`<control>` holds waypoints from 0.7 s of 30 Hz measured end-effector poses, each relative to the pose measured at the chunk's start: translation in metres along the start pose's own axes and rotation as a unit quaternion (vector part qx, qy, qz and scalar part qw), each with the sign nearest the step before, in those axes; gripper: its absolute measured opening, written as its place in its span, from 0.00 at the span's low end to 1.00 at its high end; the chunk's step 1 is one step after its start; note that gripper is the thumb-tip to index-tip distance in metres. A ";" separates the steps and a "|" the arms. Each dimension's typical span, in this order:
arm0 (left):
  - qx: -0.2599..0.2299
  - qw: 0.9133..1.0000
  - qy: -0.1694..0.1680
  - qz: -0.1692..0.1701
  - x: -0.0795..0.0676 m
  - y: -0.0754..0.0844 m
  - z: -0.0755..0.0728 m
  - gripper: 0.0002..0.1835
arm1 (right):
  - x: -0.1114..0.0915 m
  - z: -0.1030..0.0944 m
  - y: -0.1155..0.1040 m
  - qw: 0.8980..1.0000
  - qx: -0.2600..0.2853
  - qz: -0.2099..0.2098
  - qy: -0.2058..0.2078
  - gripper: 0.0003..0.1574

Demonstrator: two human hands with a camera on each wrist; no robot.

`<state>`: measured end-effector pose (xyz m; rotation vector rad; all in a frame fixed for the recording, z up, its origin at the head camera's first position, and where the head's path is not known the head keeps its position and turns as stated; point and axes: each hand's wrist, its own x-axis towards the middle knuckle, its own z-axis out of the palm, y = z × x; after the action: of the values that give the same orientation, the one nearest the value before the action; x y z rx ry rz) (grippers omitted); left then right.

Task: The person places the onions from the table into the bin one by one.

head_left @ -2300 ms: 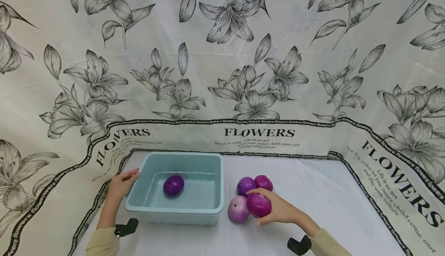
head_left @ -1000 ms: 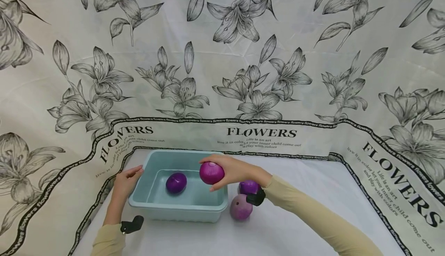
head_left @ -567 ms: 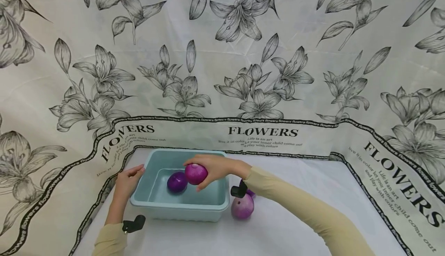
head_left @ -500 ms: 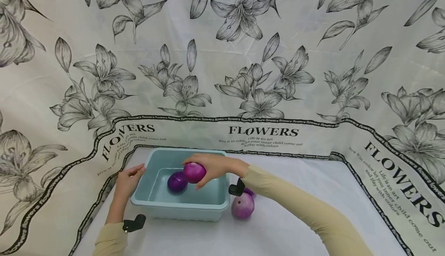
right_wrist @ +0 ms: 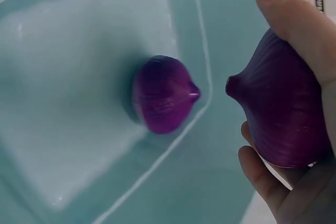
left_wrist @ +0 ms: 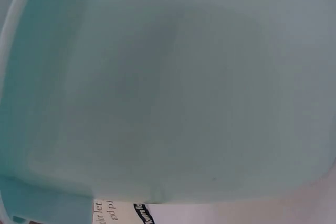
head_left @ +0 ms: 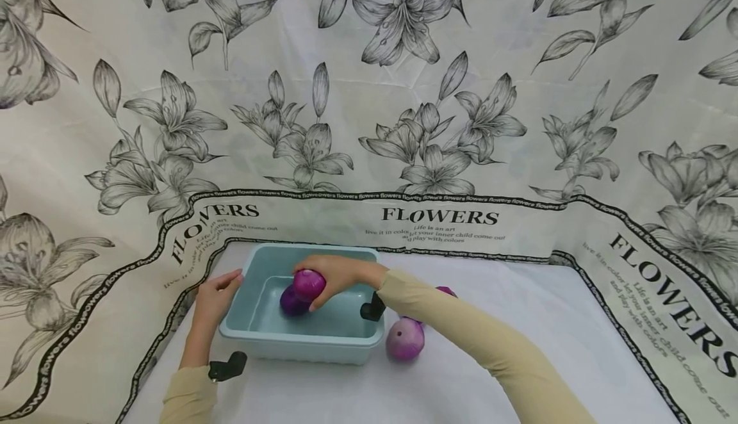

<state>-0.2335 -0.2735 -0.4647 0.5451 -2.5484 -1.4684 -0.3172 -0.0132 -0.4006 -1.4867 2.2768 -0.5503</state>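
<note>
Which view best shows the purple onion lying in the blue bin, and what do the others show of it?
The right wrist view: there the lying onion appears whole, pointed tip included. In the head view, the held onion partly covers it. The left wrist view shows none of it.

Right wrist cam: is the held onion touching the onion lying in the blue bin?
No, a strip of bare blue bin shows between the held onion and the lying onion.
</note>
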 end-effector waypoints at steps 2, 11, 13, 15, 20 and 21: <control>-0.002 1.000 -0.001 -0.005 0.000 -0.001 0.001 0.23 | 0.003 0.006 0.004 1.000 -0.006 0.001 -0.004 0.50; -0.006 1.000 0.000 -0.011 0.003 0.001 0.001 0.24 | 0.014 0.021 0.012 0.996 -0.048 0.057 -0.045 0.47; -0.007 1.000 0.002 -0.010 0.003 0.001 0.001 0.23 | 0.015 0.023 0.014 0.995 -0.052 0.065 -0.051 0.47; -0.007 1.000 0.002 -0.009 0.003 0.000 0.001 0.23 | 0.016 0.025 0.017 0.995 -0.049 0.076 -0.051 0.48; -0.003 1.000 -0.002 -0.010 0.005 -0.002 0.000 0.23 | 0.016 0.030 0.021 0.991 -0.057 0.110 -0.049 0.48; -0.002 1.000 -0.004 -0.010 0.005 -0.002 0.000 0.23 | 0.016 0.031 0.022 0.990 -0.057 0.116 -0.052 0.48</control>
<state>-0.2376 -0.2766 -0.4671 0.5675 -2.5521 -1.4853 -0.3244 -0.0237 -0.4398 -1.2432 2.3894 -0.2738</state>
